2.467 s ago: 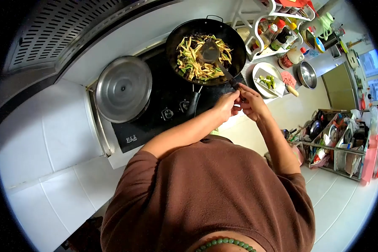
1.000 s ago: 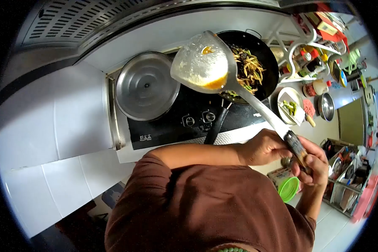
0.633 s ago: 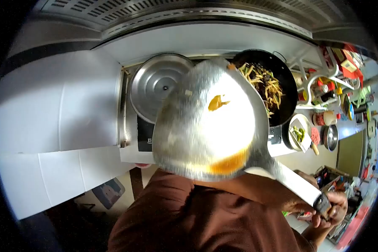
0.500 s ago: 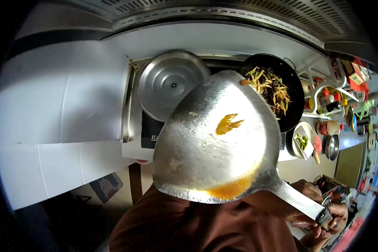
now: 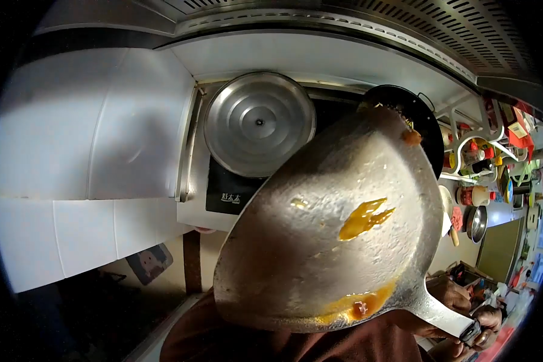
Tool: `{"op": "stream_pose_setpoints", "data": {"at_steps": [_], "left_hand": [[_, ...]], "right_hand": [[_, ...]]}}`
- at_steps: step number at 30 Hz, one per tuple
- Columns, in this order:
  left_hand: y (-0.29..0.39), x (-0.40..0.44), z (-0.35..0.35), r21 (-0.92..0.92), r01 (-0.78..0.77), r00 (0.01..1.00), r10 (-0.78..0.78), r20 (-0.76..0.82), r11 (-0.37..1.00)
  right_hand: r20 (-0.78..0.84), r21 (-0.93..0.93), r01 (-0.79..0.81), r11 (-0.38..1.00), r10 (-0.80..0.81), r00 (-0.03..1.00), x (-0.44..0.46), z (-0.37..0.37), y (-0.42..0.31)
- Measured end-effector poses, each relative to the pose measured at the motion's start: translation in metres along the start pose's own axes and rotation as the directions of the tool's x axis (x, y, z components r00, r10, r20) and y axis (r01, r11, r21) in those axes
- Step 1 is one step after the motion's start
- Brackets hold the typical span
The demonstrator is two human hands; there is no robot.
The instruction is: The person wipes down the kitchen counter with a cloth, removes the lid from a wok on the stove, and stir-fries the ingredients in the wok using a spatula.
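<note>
Steel, smeared with brown sauce (image 5: 362, 223), makes up the broad spatula (image 5: 320, 265) raised close to the camera, to the lower right of the round metal lid (image 5: 259, 145). Farther that way from the lid, the right hand (image 5: 489, 320) wraps round the dark end of the handle. The left hand (image 5: 449, 294) is near it, partly behind the handle's neck; whether it grips anything I cannot tell. Right of the lid, the black wok (image 5: 429, 130) is mostly hidden behind the blade. Under the lid lies the black stove (image 5: 218, 187).
</note>
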State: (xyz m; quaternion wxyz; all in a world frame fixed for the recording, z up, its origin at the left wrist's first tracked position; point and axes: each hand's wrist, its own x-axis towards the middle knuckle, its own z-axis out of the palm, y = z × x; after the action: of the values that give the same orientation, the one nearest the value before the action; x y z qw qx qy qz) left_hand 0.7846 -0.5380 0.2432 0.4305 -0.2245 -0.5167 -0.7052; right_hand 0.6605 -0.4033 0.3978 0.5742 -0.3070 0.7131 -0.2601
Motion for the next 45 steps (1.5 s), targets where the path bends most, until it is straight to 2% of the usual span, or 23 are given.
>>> {"op": "stream_pose_setpoints", "data": {"at_steps": [15,35,40,45], "left_hand": [[-0.002,0.001,0.001,-0.044,0.038,0.999,-0.036,0.031,0.998],[-0.005,-0.002,0.006,-0.074,0.073,0.996,-0.070,0.047,0.995],[-0.005,0.001,0.015,-0.118,0.127,0.991,-0.122,0.046,0.985],[-0.011,0.008,0.039,-0.179,0.253,0.967,-0.239,0.092,0.951]], "right_hand": [[-0.024,0.115,-0.015,0.993,0.018,1.000,0.006,0.002,0.009],[-0.049,0.234,0.045,0.971,-0.035,0.998,0.008,0.011,0.025],[-0.104,0.373,0.101,0.922,-0.066,0.992,-0.004,0.016,0.034],[-0.206,0.639,0.224,0.736,-0.117,0.971,-0.030,0.020,0.046]]}}
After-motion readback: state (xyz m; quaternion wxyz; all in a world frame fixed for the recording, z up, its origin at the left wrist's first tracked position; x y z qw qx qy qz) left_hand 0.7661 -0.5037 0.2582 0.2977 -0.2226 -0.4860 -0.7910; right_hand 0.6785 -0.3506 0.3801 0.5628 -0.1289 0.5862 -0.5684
